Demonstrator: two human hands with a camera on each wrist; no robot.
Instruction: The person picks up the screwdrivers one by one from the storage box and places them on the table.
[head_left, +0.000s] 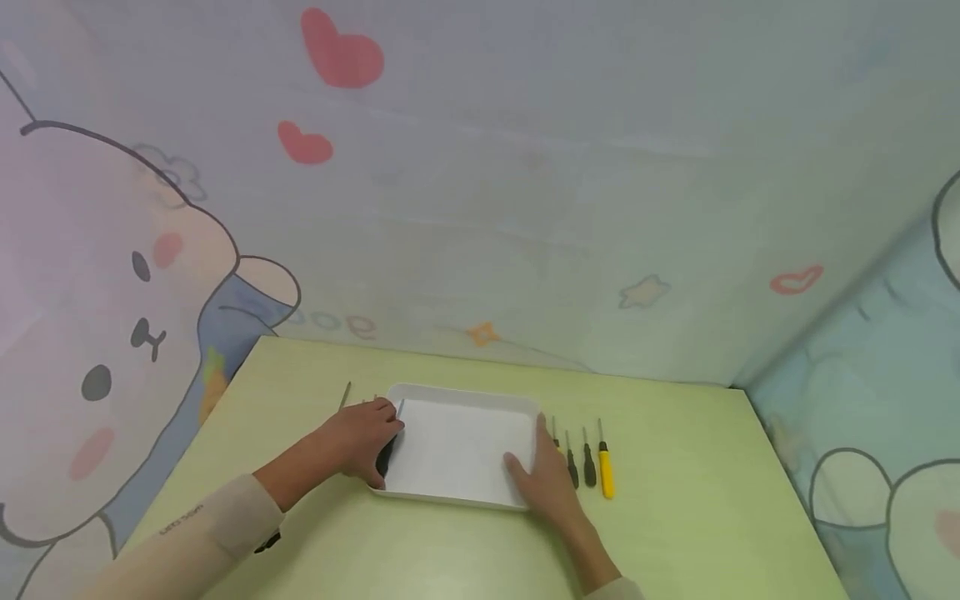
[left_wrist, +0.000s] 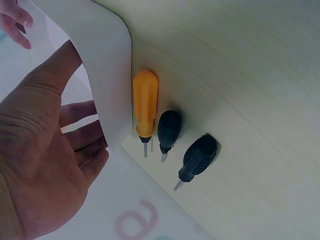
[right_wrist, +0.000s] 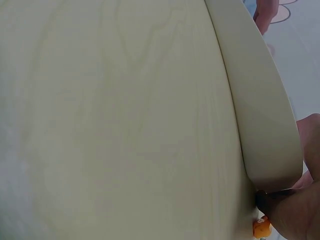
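A shallow white tray (head_left: 457, 442) lies on the table, and both hands are at its short sides. At its left end my left hand (head_left: 367, 437) reaches over the rim, thumb and fingers about a dark-handled screwdriver (head_left: 386, 455) inside the tray. The tray wall hides those fingertips in the left wrist view. My right hand (head_left: 551, 479) grips the tray's right side, thumb over the inside and fingers along the outer wall. Just outside the left wall lie a yellow screwdriver (left_wrist: 145, 102) and two black screwdrivers, one (left_wrist: 169, 129) nearer the wall and the other (left_wrist: 199, 154) farther out.
Right of the tray, several screwdrivers stand in a row, shafts away from me; the outermost is a yellow screwdriver (head_left: 606, 471), beside a black screwdriver (head_left: 589, 471). The pale wooden table (head_left: 690, 483) meets a cartoon-printed cloth (head_left: 525, 208) at the back and sides.
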